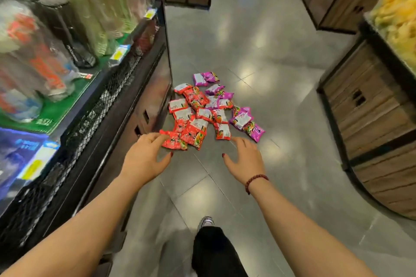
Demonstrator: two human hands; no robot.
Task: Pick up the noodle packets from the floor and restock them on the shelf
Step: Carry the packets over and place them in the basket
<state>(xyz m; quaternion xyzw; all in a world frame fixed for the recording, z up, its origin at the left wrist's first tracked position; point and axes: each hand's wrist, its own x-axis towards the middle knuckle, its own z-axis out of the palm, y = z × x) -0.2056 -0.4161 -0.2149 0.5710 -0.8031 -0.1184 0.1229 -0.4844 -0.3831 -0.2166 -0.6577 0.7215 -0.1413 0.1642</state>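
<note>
- None of the noodle packets point(209, 111) is on the shelf point(126, 87) yet, as far as the head view shows. All of them lie in one loose heap on the floor point(258, 51), just beside the dark base of the shelf.
- The heap has red packets point(193, 135) on the side near the shelf and purple packets point(242, 119) on the far side. Some overlap each other, and some lie with the white label up.
- The left hand point(144, 157) is open, with the fingers straight and reaching toward the nearest red packet. The fingertips overlap its corner, but whether they touch it cannot be told. It holds nothing.
- The right hand point(246, 162) is open too, with the fingers spread wide, near the closest edge of the heap, and it is empty. A bead bracelet point(255, 181) sits on its wrist.
- As a judgement, the task is at its very beginning. The first pick seems about to be made, and the whole heap is left to gather and place.
- The part of the shelf in view carries wrapped bottles point(78, 7), which are blurred. No free place for noodles is visible there, so where the packets should go cannot be told.
</note>
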